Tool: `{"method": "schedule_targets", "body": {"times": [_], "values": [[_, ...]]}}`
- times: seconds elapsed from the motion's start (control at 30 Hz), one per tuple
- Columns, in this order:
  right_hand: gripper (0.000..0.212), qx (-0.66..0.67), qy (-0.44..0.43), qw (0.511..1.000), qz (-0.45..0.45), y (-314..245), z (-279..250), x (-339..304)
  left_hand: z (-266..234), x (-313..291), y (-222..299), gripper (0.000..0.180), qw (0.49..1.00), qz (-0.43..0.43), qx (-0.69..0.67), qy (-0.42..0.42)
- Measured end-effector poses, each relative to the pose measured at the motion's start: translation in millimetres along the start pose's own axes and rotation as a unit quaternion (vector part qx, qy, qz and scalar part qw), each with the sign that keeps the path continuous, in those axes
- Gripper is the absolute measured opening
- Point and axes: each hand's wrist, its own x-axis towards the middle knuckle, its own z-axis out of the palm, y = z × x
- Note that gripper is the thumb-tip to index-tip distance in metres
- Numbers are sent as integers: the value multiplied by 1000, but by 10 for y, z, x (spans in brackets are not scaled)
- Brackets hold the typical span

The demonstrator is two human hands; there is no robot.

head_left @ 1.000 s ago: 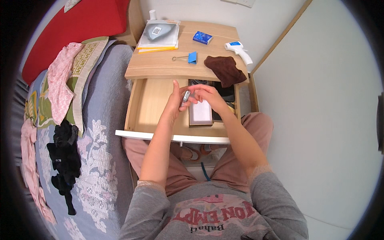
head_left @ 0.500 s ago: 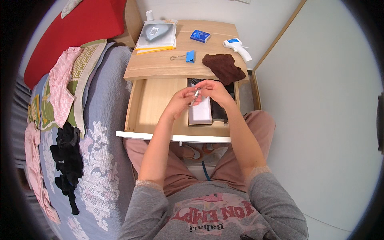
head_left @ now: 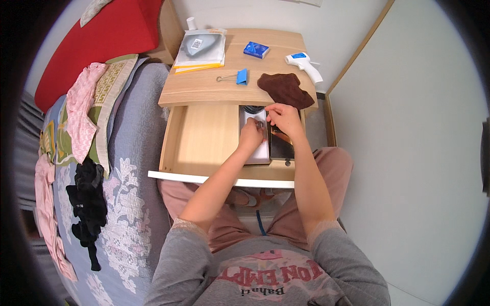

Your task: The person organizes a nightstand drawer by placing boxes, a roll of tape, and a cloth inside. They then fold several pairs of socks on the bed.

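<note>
The pulled-out wooden drawer has both of my hands over its right half. Fingers pinched, my left hand reaches into a narrow white-lined box and holds a small silver metal tool, mostly hidden by the fingers. Just to its right, my right hand is bent at the fingers with a gap between thumb and forefinger; I see nothing in it. Beside the white-lined box, under my right wrist, lies a black box. A coiled black cable sits at the back of the drawer.
On the nightstand top lie a blue binder clip, a small blue box, a white forehead thermometer, a brown cloth and plastic-wrapped packets. A bed with clothes flanks the left; a white panel stands right.
My left hand has moved right and down into the white-lined box with the silver tool, which was between both hands above the drawer. My right hand has shifted slightly right, apart from the tool.
</note>
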Motion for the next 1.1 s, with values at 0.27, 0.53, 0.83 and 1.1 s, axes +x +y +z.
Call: {"method": "schedule_targets", "body": {"times": [0.27,0.53,0.83,1.1], "values": [[19,-168,22,975,-143,59,196,-4,-31,-76,150,15,994,79,75,5],[36,-241,138,883,-379,-528,429,227,-184,-100,102,8,961,210,182,-3],[43,-425,-68,860,-275,-539,304,922,-546,75,220,6,979,55,-39,190],[33,-362,-109,840,-390,-597,103,412,-776,227,-19,12,909,-24,-305,283]]}}
